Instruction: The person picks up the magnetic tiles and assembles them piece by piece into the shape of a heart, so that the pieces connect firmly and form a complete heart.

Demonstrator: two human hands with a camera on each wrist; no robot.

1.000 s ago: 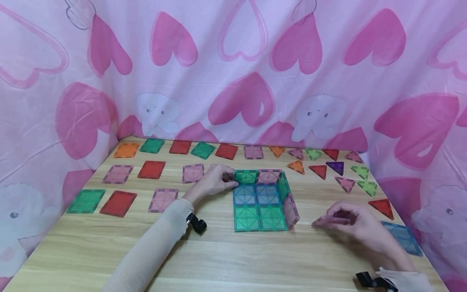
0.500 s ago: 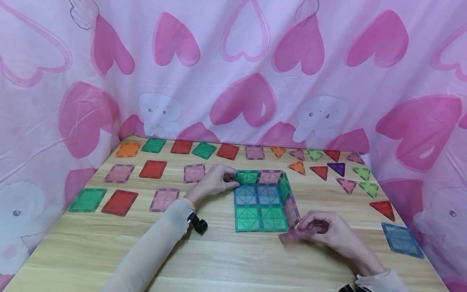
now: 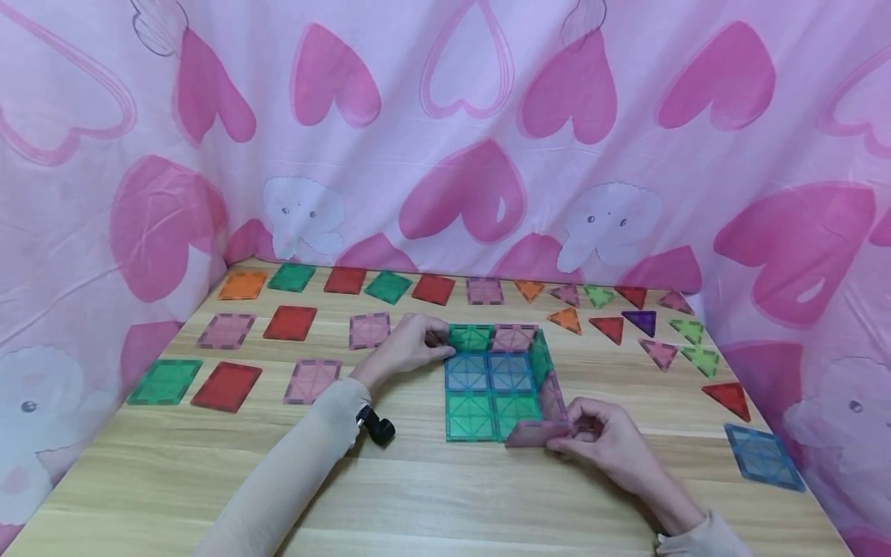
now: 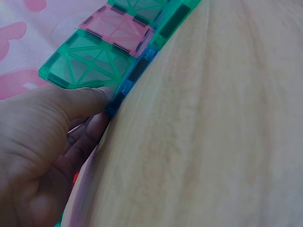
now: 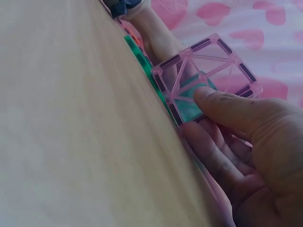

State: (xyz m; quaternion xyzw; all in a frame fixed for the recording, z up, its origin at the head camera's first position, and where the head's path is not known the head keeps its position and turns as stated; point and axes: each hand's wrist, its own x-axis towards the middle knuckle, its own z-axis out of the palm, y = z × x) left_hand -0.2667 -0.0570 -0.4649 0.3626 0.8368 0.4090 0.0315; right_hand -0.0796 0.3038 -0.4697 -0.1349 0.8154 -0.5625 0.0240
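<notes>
Pink tile (image 5: 201, 75): looked like clear, smooth plastic with raised ribs.
Green tile (image 4: 92, 66): was see-through plastic, glossy-rimmed.
Desk (image 3: 418, 495): had a smooth wood-grain top.
Curtain (image 3: 459, 186): looked like thin, creased cloth.
Sleeve (image 3: 292, 464): was matt cloth.

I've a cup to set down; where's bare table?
Bare table lies between the left sleeve and right hand, in front of the leftmost green square, and between the pink side wall and nearest red triangle. Squares and triangles crowd the back.

A tile structure (image 3: 469, 422) stands on the tabletop (image 3: 445, 499). Square tiles (image 3: 226, 387) lie left of and behind it; triangular tiles (image 3: 608, 329) lie behind and rightward.
</notes>
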